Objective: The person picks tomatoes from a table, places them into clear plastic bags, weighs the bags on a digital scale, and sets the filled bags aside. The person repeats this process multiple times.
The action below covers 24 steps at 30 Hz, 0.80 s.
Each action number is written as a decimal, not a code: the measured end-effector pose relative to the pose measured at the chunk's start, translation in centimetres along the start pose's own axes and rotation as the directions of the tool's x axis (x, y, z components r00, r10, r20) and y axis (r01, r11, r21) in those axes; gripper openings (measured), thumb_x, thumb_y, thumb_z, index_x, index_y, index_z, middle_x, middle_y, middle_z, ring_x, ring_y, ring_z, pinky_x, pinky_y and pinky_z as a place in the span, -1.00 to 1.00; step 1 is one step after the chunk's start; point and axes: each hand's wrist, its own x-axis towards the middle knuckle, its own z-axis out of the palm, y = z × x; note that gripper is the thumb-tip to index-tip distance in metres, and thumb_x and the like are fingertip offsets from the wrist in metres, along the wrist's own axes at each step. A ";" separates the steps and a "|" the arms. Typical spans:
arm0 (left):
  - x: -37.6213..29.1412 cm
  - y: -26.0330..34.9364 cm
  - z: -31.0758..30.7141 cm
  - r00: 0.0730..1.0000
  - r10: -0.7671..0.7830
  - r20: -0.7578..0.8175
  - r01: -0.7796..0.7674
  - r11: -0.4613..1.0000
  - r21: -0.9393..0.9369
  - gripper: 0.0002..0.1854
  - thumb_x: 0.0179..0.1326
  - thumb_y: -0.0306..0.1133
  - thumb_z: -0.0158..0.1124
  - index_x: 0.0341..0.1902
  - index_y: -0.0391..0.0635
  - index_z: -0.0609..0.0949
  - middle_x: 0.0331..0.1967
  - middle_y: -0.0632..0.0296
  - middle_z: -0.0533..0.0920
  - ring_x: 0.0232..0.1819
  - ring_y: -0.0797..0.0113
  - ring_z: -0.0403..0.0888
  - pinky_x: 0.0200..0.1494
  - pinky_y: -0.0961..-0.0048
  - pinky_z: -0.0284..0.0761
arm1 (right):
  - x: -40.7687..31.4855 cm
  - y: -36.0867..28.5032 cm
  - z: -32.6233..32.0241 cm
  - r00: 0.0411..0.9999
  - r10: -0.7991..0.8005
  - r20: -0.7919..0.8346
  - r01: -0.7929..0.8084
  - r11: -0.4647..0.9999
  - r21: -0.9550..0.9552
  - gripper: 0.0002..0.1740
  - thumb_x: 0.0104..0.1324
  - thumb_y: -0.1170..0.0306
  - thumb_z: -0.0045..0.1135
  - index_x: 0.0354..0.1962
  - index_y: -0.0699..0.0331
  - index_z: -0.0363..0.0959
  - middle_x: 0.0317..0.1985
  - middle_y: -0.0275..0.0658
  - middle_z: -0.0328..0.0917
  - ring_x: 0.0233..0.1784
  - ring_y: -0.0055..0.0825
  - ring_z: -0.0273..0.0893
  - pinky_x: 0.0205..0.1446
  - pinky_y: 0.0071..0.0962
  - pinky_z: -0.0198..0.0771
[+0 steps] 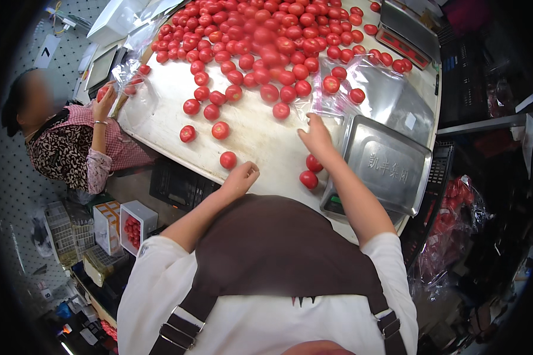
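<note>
A large heap of red tomatoes (266, 40) spreads over the far part of the pale table (266, 133). My left hand (241, 178) rests low by the near edge, fingers loosely curled, just right of a single tomato (228, 160); whether it holds anything is not clear. With thumb and finger apart and nothing visible in it, my right hand (316, 135) reaches over the table beside clear plastic bags (333, 95) with pink strips. Two tomatoes (311, 172) lie under my right forearm, left of a scale with a steel tray (388, 164).
At the left a co-worker (71, 146) holds a tomato near a clear bag with tomatoes. A second scale (404, 42) stands far right, another (101, 66) far left. A black crate (182, 182) and a foam box of tomatoes (135, 226) are below the table's left edge.
</note>
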 end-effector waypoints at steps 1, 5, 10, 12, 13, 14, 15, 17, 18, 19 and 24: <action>-0.8 -0.2 -0.4 1.000 -0.012 -0.019 0.011 0.999 -0.035 -0.77 0.27 -0.30 0.18 -0.19 -0.25 0.53 -0.44 0.09 0.57 -0.37 0.29 0.54 -0.25 0.39 0.45 | 1.9 -1.8 1.2 0.979 0.156 0.132 -0.130 0.974 -0.188 -0.37 0.06 0.33 0.33 0.07 0.36 0.30 -0.05 0.10 0.47 0.07 -0.02 0.49 0.08 -0.16 0.45; -4.1 -0.6 -2.4 0.990 -0.064 -0.127 0.052 0.994 -0.098 -0.80 0.29 -0.35 0.18 -0.16 -0.25 0.54 -0.44 0.13 0.57 -0.38 0.37 0.53 -0.26 0.44 0.45 | 6.4 2.4 7.1 0.986 0.137 0.091 -0.087 0.904 -0.419 -0.70 0.24 0.33 0.09 -0.16 0.37 0.44 -0.10 0.10 0.50 0.01 0.03 0.51 0.03 -0.09 0.45; -6.8 -3.4 -5.1 0.953 -0.168 -0.252 0.105 0.963 -0.247 -0.84 0.31 -0.40 0.16 -0.15 -0.26 0.54 -0.43 0.19 0.57 -0.37 0.47 0.52 -0.24 0.52 0.47 | 11.9 2.7 1.7 0.989 0.090 -0.120 -0.103 0.989 -0.109 -0.76 0.32 0.33 -0.07 -0.29 0.35 0.48 -0.31 0.09 0.57 -0.18 0.04 0.56 -0.08 -0.05 0.40; -6.9 -3.6 -5.8 0.940 -0.240 -0.244 0.133 0.913 -0.385 -0.84 0.33 -0.40 0.16 -0.14 -0.26 0.55 -0.40 0.25 0.59 -0.35 0.51 0.51 -0.22 0.51 0.48 | 12.3 0.7 -3.6 0.950 0.139 -0.279 -0.129 0.990 0.055 -0.78 0.32 0.35 -0.04 -0.31 0.35 0.46 -0.37 0.07 0.54 -0.28 0.01 0.52 -0.14 -0.13 0.38; -7.1 -2.7 -6.3 0.927 -0.283 -0.247 0.150 0.881 -0.448 -0.83 0.34 -0.39 0.15 -0.14 -0.26 0.55 -0.39 0.27 0.59 -0.34 0.51 0.51 -0.20 0.51 0.49 | 11.4 -1.8 -5.1 0.966 0.080 -0.244 -0.060 0.994 0.087 -0.81 0.31 0.38 -0.03 -0.31 0.35 0.45 -0.38 0.05 0.52 -0.29 0.00 0.50 -0.16 -0.16 0.38; -7.1 -2.3 -6.6 0.937 -0.279 -0.211 0.139 0.850 -0.507 -0.79 0.37 -0.34 0.12 -0.08 -0.25 0.54 -0.34 0.26 0.60 -0.31 0.50 0.52 -0.19 0.51 0.50 | 9.2 -5.0 -6.2 0.979 0.009 -0.204 0.017 0.992 0.125 -0.84 0.30 0.41 -0.01 -0.32 0.35 0.44 -0.40 0.04 0.50 -0.31 -0.01 0.48 -0.17 -0.18 0.37; -6.6 -1.9 -6.8 0.952 -0.262 -0.161 0.131 0.819 -0.559 -0.74 0.39 -0.30 0.10 -0.02 -0.24 0.52 -0.29 0.24 0.60 -0.27 0.49 0.54 -0.17 0.50 0.51 | 6.3 -7.0 -6.7 0.983 -0.050 -0.177 0.079 0.984 0.161 -0.86 0.29 0.43 0.00 -0.32 0.36 0.43 -0.41 0.02 0.48 -0.32 -0.03 0.46 -0.18 -0.21 0.37; -5.2 0.2 -7.4 0.979 -0.201 -0.044 0.116 0.716 -0.688 -0.64 0.42 -0.19 0.04 0.09 -0.21 0.47 -0.21 0.20 0.60 -0.21 0.45 0.56 -0.12 0.48 0.51 | 0.1 -10.2 -4.6 0.964 -0.251 -0.086 0.262 0.954 0.149 -0.95 0.25 0.52 0.01 -0.34 0.35 0.39 -0.49 -0.15 0.31 -0.41 -0.31 0.33 -0.26 -0.41 0.31; -4.5 2.2 -7.5 0.988 -0.157 0.007 0.107 0.638 -0.762 -0.59 0.44 -0.13 -0.01 0.16 -0.20 0.43 -0.17 0.18 0.60 -0.19 0.42 0.58 -0.09 0.47 0.51 | -2.7 -11.8 -3.8 0.952 -0.305 0.021 0.292 0.928 0.231 -0.95 0.22 0.55 0.06 -0.34 0.33 0.39 -0.45 -0.15 0.33 -0.39 -0.28 0.36 -0.26 -0.39 0.32; -3.6 4.0 -7.4 0.993 -0.105 0.055 0.104 0.551 -0.828 -0.53 0.45 -0.07 -0.05 0.22 -0.18 0.40 -0.13 0.16 0.60 -0.16 0.39 0.59 -0.06 0.45 0.51 | -4.9 -13.2 -3.0 0.902 -0.429 0.058 0.403 0.881 0.248 -0.94 0.21 0.54 0.09 -0.34 0.32 0.40 -0.44 -0.14 0.36 -0.37 -0.22 0.41 -0.27 -0.36 0.34; 0.3 5.6 -6.3 0.969 -0.231 0.092 0.221 0.632 -0.743 -0.58 0.42 -0.10 -0.01 0.14 -0.17 0.42 -0.17 0.12 0.61 -0.18 0.32 0.62 -0.13 0.34 0.56 | -8.8 -14.9 0.9 0.780 -0.525 0.342 0.468 0.851 0.238 -0.87 0.18 0.40 0.20 -0.32 0.24 0.50 -0.38 -0.16 0.49 -0.31 -0.23 0.52 -0.24 -0.28 0.40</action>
